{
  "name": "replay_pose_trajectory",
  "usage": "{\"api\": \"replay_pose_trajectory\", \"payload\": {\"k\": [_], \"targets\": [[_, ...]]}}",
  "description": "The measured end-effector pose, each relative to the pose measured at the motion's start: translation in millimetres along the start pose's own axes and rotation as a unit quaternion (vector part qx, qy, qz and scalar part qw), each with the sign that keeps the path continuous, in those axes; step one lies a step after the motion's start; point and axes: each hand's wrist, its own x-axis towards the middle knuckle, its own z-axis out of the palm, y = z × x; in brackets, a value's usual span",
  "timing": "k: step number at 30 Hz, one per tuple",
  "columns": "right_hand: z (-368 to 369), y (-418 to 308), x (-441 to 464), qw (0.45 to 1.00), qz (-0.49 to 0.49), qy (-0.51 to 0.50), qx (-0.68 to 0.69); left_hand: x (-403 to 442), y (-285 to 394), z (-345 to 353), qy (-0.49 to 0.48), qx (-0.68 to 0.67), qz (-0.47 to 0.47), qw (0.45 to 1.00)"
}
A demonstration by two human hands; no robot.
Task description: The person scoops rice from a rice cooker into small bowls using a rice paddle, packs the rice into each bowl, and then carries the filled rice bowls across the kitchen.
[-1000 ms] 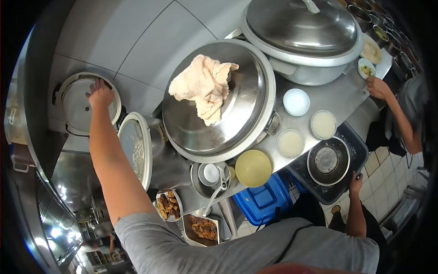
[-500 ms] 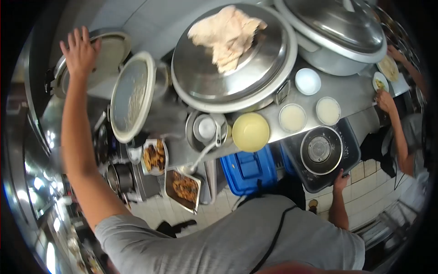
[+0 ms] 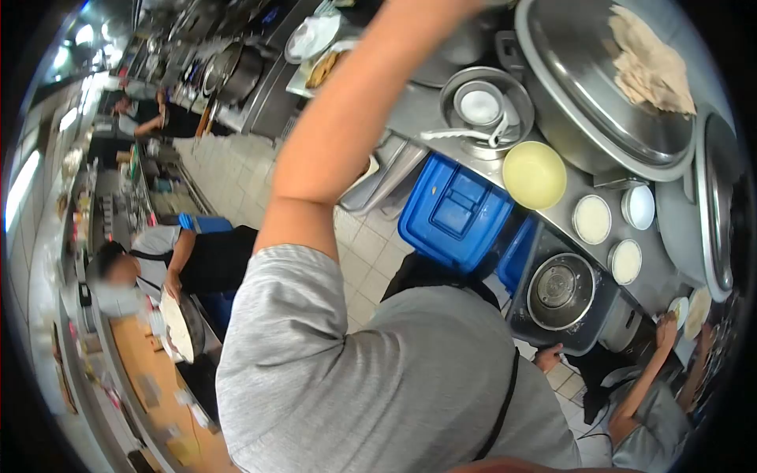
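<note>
My right hand (image 3: 548,359) grips the near edge of a dark plastic tub (image 3: 518,322). In the tub sits a round metal pan (image 3: 561,290) with white specks around it. My left forearm stretches up past the top edge of the view, and the hand itself is cut off. Below that arm, on the counter, a steel bowl (image 3: 449,98) holds a smaller metal cup (image 3: 479,106) and a white-handled utensil (image 3: 461,135). A yellow bowl (image 3: 535,175) stands beside them. A blue plastic lid (image 3: 465,201) lies left of the tub, below the counter edge.
A large lidded pot (image 3: 552,87) carries a crumpled cloth (image 3: 650,63). Two cups of white contents (image 3: 591,220) (image 3: 628,262) and a white bowl (image 3: 638,206) stand near it. One person's hand (image 3: 666,331) works at right. Another person (image 3: 197,260) holds a pale-topped pan at left.
My view has turned left, so the counter appears rotated and shifted right. My left hand, spread open before, has left the frame. My right hand stays at the tub's edge.
</note>
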Motion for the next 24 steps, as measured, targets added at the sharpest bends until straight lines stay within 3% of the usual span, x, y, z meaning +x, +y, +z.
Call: {"api": "replay_pose_trajectory", "payload": {"k": [3, 5, 6, 7, 9, 11, 12, 13, 14, 16, 17, 19, 21, 24], "targets": [[-6, -10, 14, 0.988, -0.002, 0.049, -0.149, -70, 33, -27, -0.065, -0.166, 0.028, 0.984], [5, -24, 11, 0.993, 0.031, 0.057, -0.103, -141, 51, -32, -0.001, -0.259, 0.116, 0.959], [5, -22, 11, 0.998, 0.048, -0.031, 0.038, -170, 57, -45, -0.037, -0.308, 0.145, 0.939], [5, -23, 17, 0.981, 0.073, -0.089, 0.155, -205, 63, -58, -0.136, -0.32, 0.156, 0.925], [4, -45, 5, 0.984, 0.128, -0.059, 0.11, -274, 63, -74, -0.308, -0.354, 0.172, 0.866], [20, 0, 36, 0.993, 0.053, -0.021, 0.102, -339, 57, -83, -0.468, -0.34, 0.137, 0.804], [23, 24, 53, 0.997, 0.047, -0.038, 0.037, -367, 51, -84, -0.517, -0.336, 0.1, 0.781], [16, 12, 28, 0.998, -0.029, -0.054, 0.033, -390, 50, -83, -0.564, -0.324, 0.064, 0.757], [20, 14, 22, 0.997, -0.055, -0.034, 0.041, -402, 50, -82, -0.565, -0.336, 0.078, 0.749], [25, -1, -8, 0.994, 0.004, -0.047, 0.096, -418, 50, -82, -0.603, -0.285, 0.018, 0.745], [27, -4, -15, 0.992, 0.052, -0.048, 0.108, -424, 53, -81, -0.604, -0.293, 0.036, 0.74], [41, 18, -13, 0.993, 0.03, -0.041, 0.107, -432, 57, -78, -0.594, -0.306, -0.028, 0.744], [37, -14, -49, 0.998, 0.014, -0.007, 0.067, -434, 62, -74, -0.614, -0.313, -0.012, 0.725], [60, -3, -51, 0.996, 0.059, 0.058, 0.025, -428, 71, -64, -0.71, -0.268, 0.011, 0.651]]}}
